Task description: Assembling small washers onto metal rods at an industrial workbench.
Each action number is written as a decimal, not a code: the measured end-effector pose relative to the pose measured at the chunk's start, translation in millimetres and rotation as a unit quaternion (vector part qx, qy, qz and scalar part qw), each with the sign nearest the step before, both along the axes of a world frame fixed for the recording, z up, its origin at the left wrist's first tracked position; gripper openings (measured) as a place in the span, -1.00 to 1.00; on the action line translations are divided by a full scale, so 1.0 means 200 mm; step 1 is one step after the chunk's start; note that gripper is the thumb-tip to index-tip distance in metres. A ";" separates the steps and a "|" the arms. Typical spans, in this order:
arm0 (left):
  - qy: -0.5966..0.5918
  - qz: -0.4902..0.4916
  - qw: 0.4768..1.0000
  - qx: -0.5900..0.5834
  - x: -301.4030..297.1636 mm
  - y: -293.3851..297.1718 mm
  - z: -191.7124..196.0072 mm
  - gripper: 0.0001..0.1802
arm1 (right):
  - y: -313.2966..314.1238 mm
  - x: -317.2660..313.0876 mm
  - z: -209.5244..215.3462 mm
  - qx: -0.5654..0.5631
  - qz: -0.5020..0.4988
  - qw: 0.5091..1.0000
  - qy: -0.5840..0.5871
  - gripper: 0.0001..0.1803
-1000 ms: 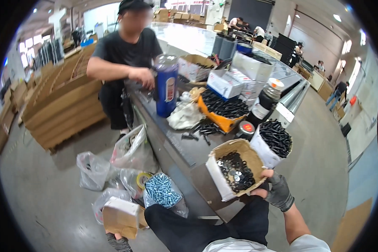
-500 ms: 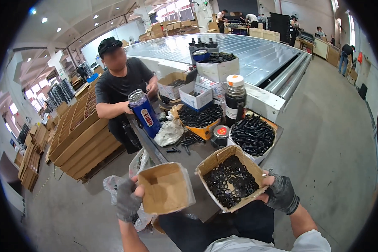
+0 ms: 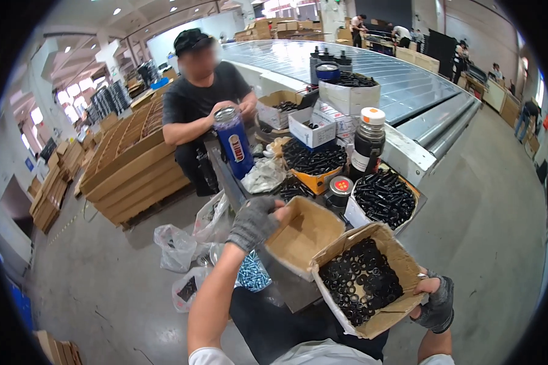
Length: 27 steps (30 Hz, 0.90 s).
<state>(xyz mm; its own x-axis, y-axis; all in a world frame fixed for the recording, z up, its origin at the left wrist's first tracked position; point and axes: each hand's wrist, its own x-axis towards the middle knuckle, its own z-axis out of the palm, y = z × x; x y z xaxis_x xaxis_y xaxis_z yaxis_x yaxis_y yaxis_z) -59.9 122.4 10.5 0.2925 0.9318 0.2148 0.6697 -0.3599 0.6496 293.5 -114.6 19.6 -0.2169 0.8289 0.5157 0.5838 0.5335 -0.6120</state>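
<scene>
My gloved left hand [image 3: 254, 222] grips the rim of an empty brown cardboard box [image 3: 304, 237], tilted with its open side toward me. My gloved right hand [image 3: 435, 302] holds from below a second cardboard box [image 3: 386, 319] filled with small black washers [image 3: 360, 286]. The two boxes touch, the empty one just left of and above the full one, both over the near end of a narrow metal table [image 3: 286, 289].
Across the table a person in a black shirt [image 3: 201, 100] holds a blue canister [image 3: 232, 140]. On the table stand boxes of black bolts [image 3: 383, 198], a yellow tray of bolts [image 3: 313, 159], a black flask [image 3: 367, 143] and small white boxes [image 3: 310, 128]. Plastic bags [image 3: 176, 246] lie on the floor at left, wooden pallets [image 3: 128, 170] beyond.
My left hand has brought the empty box up from the floor at lower left to beside the washer box. The view has swung to the left.
</scene>
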 end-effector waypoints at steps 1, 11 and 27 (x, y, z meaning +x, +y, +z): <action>0.004 0.001 1.000 0.022 0.03 0.02 -0.01 -0.60 | 0.01 0.00 -0.01 0.049 -0.004 0.999 0.005 -0.62; -0.554 -0.042 0.832 0.002 -0.29 -0.74 -0.01 0.17 | 0.27 -0.49 0.07 0.122 0.131 0.980 -0.088 -0.57; -0.698 0.106 0.707 -0.046 -0.51 -0.70 -0.20 -0.31 | 0.53 -0.91 0.17 0.141 0.108 0.973 -0.145 -0.51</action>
<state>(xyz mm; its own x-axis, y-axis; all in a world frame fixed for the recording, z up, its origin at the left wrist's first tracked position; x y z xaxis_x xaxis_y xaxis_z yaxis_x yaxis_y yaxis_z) -161.4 -17.9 -29.9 -0.2923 0.9520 0.0912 -0.6137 -0.2599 0.7456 111.7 -8.8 53.1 -0.5398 0.5824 0.6078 0.5660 0.7856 -0.2500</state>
